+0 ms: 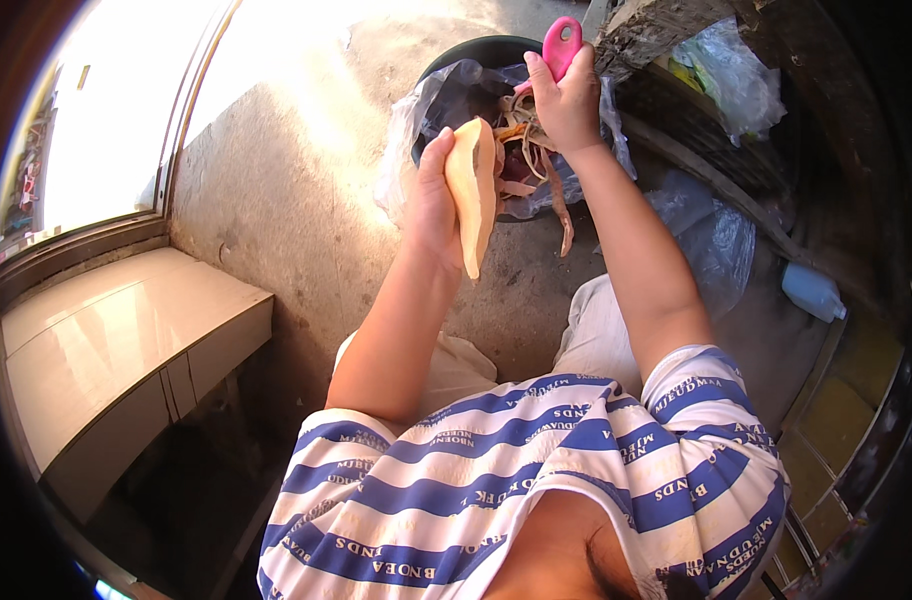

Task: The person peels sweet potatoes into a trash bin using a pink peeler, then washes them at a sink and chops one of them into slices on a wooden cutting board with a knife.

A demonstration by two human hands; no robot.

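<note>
My left hand (435, 199) grips a long, pale orange peeled root vegetable (472, 191), its narrow tip pointing down toward me. My right hand (568, 101) holds a pink-handled peeler (561, 49) up and to the right of the root; the peeler's blade is not clearly visible. Both hands are over a dark round bin (493, 46) lined with a clear plastic bag (403, 157). Long peel strips (557, 199) lie in the bin below my right hand, and one hangs over its near rim.
A tiled ledge (126, 300) is at the left under a bright window. At the right are crumpled plastic bags (715, 240), a translucent plastic bottle (812, 292) and a rough wooden beam (658, 37). The bin stands on a concrete floor (276, 172).
</note>
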